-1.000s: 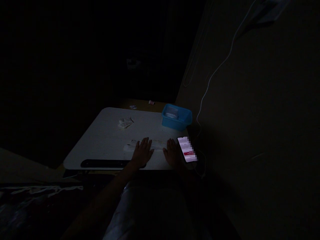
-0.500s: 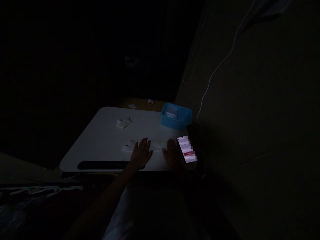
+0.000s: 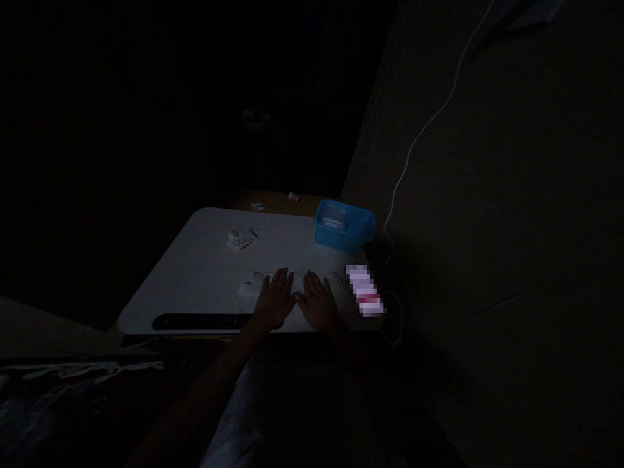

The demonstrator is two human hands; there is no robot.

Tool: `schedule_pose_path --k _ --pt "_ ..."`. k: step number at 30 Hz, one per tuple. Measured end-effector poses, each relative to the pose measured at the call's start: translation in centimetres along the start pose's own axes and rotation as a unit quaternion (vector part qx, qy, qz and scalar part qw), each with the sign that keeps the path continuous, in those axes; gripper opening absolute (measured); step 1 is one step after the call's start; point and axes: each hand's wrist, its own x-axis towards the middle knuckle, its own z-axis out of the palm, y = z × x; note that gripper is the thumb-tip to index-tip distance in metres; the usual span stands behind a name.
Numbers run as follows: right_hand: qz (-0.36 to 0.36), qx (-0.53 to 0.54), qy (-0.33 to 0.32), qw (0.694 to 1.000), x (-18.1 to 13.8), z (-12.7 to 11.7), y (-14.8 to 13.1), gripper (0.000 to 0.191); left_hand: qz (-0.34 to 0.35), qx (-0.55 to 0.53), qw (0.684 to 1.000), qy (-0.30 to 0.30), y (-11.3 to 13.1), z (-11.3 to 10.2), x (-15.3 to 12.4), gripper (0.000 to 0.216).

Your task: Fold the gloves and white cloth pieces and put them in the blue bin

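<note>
Both palms lie flat on a thin white piece of cloth-like material (image 3: 250,286), stretched sideways near the front of a white table (image 3: 190,273). My left hand (image 3: 275,299) presses its middle with fingers extended. Close beside it, my right hand (image 3: 316,300) rests with fingers stretched forward, the two thumbs nearly touching. The hands cover part of the material, and the dim light hides its exact kind. Farther back on the table sits a small folded white stack (image 3: 242,238) of similar look.
A blue plastic basket (image 3: 341,240) with a clear plastic packet inside stands at the back right. A lit phone (image 3: 364,291) lies at the right edge. A black strip (image 3: 205,321) runs along the front edge. A white cable (image 3: 408,153) hangs by the right wall. Behind is a pinkish spool-like item (image 3: 293,197).
My right hand has slid left along the white material, from beside the phone to next to my left hand. My left hand has stayed in place.
</note>
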Motion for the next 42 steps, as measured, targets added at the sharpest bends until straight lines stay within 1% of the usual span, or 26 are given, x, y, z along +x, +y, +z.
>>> schedule_pose_path --k 2,4,7,11,14,17,20,23,28,34,38,41,42 --pt "-0.001 0.007 -0.004 1.0 0.0 0.1 0.3 0.052 0.002 -0.022 1.0 0.017 -0.4 -0.2 0.0 0.052" --pt "0.007 0.011 0.008 1.0 0.0 0.1 1.0 0.049 0.014 -0.053 0.998 0.035 -0.9 -0.4 0.0 0.05" --pt "0.037 0.003 0.028 0.999 -0.3 -0.1 2.5 0.048 0.027 -0.077 0.996 0.041 -1.6 -0.5 -0.2 0.048" --pt "0.053 -0.031 0.019 0.998 -0.9 -0.1 4.0 0.048 0.024 -0.025 0.999 0.03 -1.4 -0.1 -0.4 0.048" --pt "0.046 -0.042 0.007 0.998 -1.2 0.0 4.3 0.05 0.017 0.013 1.0 0.017 -0.9 0.2 -0.4 0.049" --pt "0.047 -0.038 0.02 0.998 -1.2 0.1 4.4 0.049 0.01 0.022 1.0 0.01 -0.8 0.0 -0.4 0.049" --pt "0.065 -0.029 0.053 0.996 -1.4 0.5 5.0 0.047 0.005 0.014 1.0 0.0 -1.0 -0.3 -0.4 0.047" --pt "0.089 -0.004 0.087 0.992 -1.6 1.2 6.0 0.042 -0.007 -0.003 1.0 0.004 -1.3 -0.6 -0.4 0.044" --pt "0.089 0.045 0.097 0.99 -1.7 2.2 6.8 0.035 -0.024 -0.015 0.999 0.016 -1.7 -0.6 0.2 0.038" --pt "0.088 0.071 0.114 0.987 -1.1 3.0 7.7 0.031 0.006 -0.046 0.999 0.027 -2.7 -0.8 0.9 0.037" --pt "0.095 0.074 0.121 0.985 -1.1 2.4 7.6 0.032 0.018 -0.085 0.994 0.06 -3.5 -1.4 0.4 0.043" --pt "0.091 0.033 0.128 0.987 -1.1 0.8 6.3 0.037 0.025 -0.058 0.996 0.057 -3.3 -1.4 -0.4 0.046" --pt "0.075 0.017 0.119 0.99 -1.1 0.3 5.6 0.039 0.024 -0.041 0.998 0.05 -3.1 -1.2 -0.6 0.047"
